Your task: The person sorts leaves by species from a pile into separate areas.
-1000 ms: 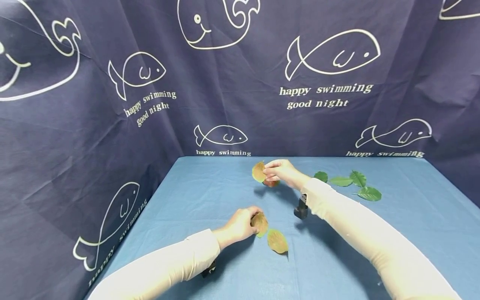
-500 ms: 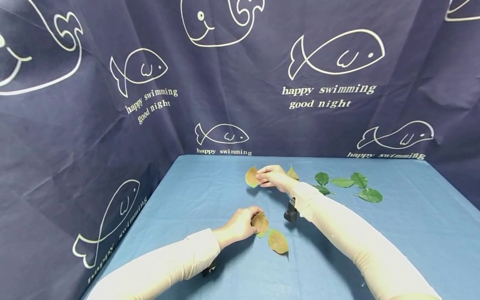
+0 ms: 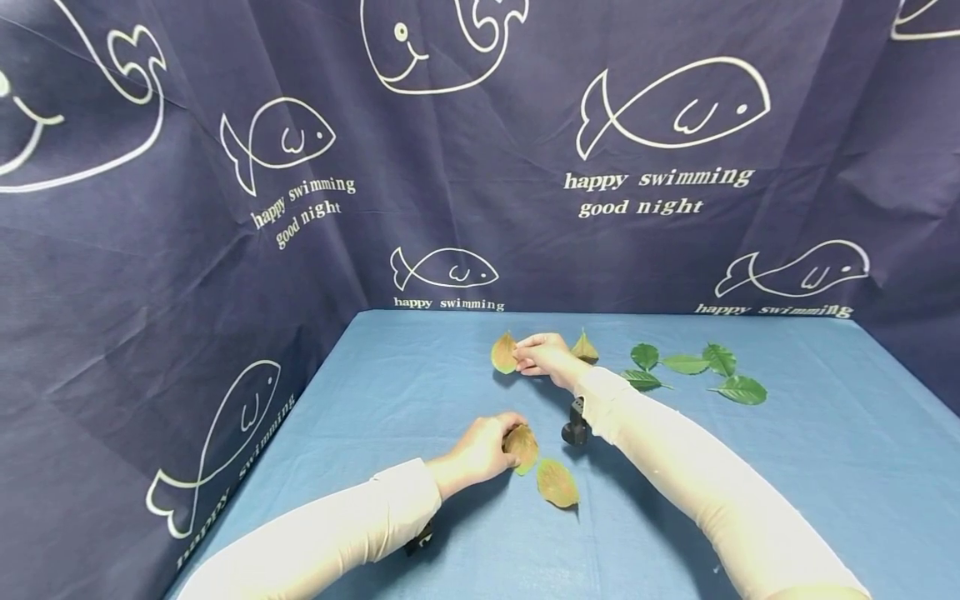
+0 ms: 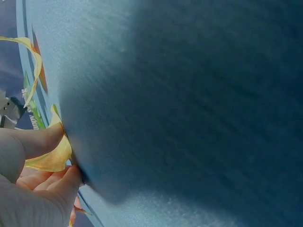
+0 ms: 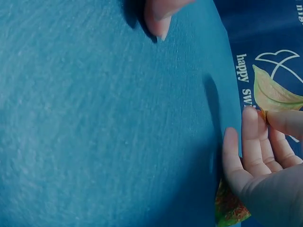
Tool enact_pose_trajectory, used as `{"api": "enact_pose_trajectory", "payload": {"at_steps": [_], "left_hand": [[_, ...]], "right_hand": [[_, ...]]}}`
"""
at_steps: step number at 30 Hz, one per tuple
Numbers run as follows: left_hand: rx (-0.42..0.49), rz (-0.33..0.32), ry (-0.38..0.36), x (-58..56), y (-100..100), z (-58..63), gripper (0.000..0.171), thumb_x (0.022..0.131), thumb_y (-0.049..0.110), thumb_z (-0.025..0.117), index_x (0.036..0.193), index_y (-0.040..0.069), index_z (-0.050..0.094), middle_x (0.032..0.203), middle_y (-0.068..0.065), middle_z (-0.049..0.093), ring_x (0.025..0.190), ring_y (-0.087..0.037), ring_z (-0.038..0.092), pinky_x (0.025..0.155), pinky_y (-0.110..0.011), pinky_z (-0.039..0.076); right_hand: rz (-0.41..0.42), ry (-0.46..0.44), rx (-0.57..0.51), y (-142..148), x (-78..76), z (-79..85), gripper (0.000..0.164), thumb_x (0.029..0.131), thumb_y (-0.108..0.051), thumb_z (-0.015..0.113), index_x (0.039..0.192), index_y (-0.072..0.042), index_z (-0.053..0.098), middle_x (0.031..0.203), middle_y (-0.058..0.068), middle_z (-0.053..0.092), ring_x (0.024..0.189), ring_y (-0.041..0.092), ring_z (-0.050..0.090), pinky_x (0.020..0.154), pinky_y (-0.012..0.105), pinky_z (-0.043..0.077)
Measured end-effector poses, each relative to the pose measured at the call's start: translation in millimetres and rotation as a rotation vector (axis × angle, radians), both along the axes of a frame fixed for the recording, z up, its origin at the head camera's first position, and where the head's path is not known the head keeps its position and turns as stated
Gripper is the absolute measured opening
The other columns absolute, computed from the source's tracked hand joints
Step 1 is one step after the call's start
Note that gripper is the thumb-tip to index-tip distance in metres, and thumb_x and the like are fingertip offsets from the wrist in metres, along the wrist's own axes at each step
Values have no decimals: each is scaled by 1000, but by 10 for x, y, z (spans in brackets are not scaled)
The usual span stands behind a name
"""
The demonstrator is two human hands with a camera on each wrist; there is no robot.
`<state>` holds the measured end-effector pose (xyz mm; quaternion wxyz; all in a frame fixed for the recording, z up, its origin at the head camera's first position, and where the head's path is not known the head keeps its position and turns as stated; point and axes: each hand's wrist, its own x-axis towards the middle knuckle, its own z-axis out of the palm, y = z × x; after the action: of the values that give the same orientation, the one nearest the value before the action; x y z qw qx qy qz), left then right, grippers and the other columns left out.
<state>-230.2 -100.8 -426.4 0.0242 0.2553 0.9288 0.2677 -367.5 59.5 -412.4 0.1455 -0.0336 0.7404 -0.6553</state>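
My left hand (image 3: 486, 448) grips a yellow-brown leaf (image 3: 522, 450) low over the blue cloth; the left wrist view shows this leaf (image 4: 60, 153) between thumb and fingers. Close by, to the right, lies another yellow-brown leaf (image 3: 557, 483). Farther back, my right hand (image 3: 547, 360) pinches a yellow leaf (image 3: 504, 352) between thumb and forefinger. In the right wrist view that leaf (image 5: 274, 94) stands up from the fingertips, the other fingers spread beneath. Just behind the right wrist sits a folded-looking yellow-brown leaf (image 3: 584, 348).
Several green leaves lie at the back right, among them a round one (image 3: 645, 356) and a broader one (image 3: 741, 390). Blue cloth (image 3: 360, 392) covers the table. Dark curtains (image 3: 480, 200) with white fish drawings enclose its back and left sides.
My right hand has moved a little left and nearer with its leaf. The leaf behind its wrist and a green leaf have come into view. The left hand stays put.
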Motion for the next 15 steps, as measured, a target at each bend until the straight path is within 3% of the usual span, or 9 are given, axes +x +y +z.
{"api": "enact_pose_trajectory", "payload": {"at_steps": [8, 15], "left_hand": [[12, 4, -16, -10, 4, 12, 45, 78, 7, 80, 120, 7, 63, 111, -5, 70, 98, -19, 66, 82, -25, 53], [5, 2, -8, 0, 0, 6, 44, 77, 7, 80, 118, 7, 64, 110, -5, 70, 97, -18, 66, 82, -25, 53]], "right_hand": [[35, 21, 29, 78, -50, -17, 29, 93, -4, 59, 119, 10, 60, 80, 1, 70, 70, 13, 67, 86, 38, 58], [18, -19, 28, 138, -60, -19, 27, 93, -3, 60, 118, 9, 59, 76, -2, 68, 68, 12, 66, 84, 36, 59]]}}
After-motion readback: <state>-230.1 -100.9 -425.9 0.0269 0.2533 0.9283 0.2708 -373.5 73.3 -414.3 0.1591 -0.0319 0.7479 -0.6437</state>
